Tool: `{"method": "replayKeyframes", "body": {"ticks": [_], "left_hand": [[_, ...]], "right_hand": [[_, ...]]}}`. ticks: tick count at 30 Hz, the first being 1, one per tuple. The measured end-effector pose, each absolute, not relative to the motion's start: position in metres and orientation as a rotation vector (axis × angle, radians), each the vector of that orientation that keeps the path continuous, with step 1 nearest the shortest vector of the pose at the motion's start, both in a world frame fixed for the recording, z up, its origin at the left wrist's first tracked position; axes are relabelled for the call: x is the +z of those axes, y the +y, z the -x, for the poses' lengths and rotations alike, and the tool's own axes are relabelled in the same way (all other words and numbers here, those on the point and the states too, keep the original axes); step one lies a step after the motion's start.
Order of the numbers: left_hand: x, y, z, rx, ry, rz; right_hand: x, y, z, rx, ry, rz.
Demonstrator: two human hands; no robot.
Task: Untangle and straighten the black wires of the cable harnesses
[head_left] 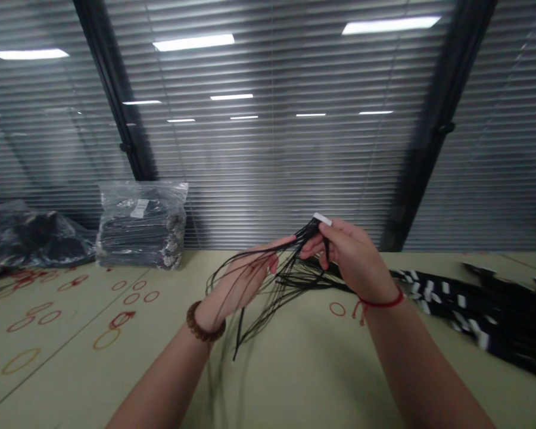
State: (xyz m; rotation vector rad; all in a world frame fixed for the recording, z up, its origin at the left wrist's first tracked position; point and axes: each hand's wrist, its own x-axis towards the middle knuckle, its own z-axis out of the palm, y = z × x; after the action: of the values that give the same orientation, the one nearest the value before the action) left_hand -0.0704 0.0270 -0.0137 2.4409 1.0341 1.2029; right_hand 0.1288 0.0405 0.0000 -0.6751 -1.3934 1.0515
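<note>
My right hand [351, 253] pinches a bundle of thin black cords [290, 268] near its upper end, where a white tag [323, 219] sticks out above the thumb. The cords droop in loose loops leftward, and one strand end hangs low over the table. Beside and partly behind them, my left hand [254, 271] is stretched out with its fingers pointing right. Several strands pass across its palm and wrist, and its fingertips reach close to the bundle. I see no grip by the left fingers.
Red elastic bands [133, 298] and yellow ones [107, 339] lie scattered on the table [295, 381]. At the back left stand a clear bag of black cords [140, 229] and a dark plastic bag [36, 235]. Black bundles with white tags [464, 304] lie right. Blinds [268, 149] rise behind.
</note>
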Motion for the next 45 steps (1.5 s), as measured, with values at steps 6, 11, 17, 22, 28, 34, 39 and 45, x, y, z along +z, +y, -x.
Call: {"method": "replayKeyframes", "body": {"ticks": [6, 11, 17, 22, 28, 34, 39, 45], "left_hand": [[-0.009, 0.023, 0.081, 1.169, 1.353, -2.761], [-0.013, 0.015, 0.071, 0.811, 1.496, -3.364], [-0.009, 0.02, 0.08, 0.978, 1.659, -3.258], [0.007, 0.026, 0.105, 1.155, 1.613, -3.059], [0.006, 0.03, 0.112, 0.999, 1.624, -3.163], [-0.001, 0.035, 0.106, 0.867, 1.638, -3.236], [-0.011, 0.03, 0.085, 0.821, 1.832, -3.216], [-0.01, 0.042, 0.094, 0.792, 1.879, -3.184]], "right_hand": [[-0.004, 0.045, -0.126, 1.105, -1.417, 0.648], [-0.006, 0.046, -0.124, 1.058, -1.464, 0.607], [-0.001, 0.042, -0.134, 1.025, -1.62, 0.624], [0.0, 0.039, -0.138, 1.072, -1.832, 0.69], [0.007, 0.031, -0.143, 1.037, -1.898, 0.715], [0.008, 0.028, -0.147, 1.105, -1.815, 0.653], [0.003, 0.029, -0.135, 1.172, -1.705, 0.616], [0.007, 0.03, -0.146, 1.293, -1.721, 0.723]]}}
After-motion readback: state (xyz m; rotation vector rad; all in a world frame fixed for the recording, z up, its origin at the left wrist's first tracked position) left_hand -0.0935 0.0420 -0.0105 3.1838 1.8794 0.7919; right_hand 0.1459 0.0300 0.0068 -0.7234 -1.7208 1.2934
